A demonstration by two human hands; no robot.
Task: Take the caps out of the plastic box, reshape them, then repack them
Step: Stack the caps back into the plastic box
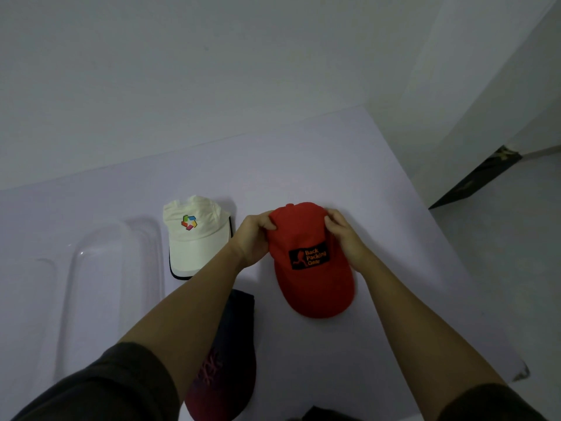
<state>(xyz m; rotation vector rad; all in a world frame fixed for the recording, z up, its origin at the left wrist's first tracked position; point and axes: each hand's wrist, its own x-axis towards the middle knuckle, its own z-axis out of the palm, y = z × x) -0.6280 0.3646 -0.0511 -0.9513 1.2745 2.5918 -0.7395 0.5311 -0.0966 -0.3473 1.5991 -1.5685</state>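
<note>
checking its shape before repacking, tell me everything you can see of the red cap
The red cap looks like soft fabric, with a black patch reading Back Packing Gear in orange. It rests on the pale table, with its brim toward the person and its crown away. The left hand and right hand pinch the crown's two sides. It touches no other cap.

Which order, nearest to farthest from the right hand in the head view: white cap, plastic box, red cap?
1. Red cap: gripped by the right hand.
2. White cap: left, past the left hand.
3. Plastic box: far left.
</note>
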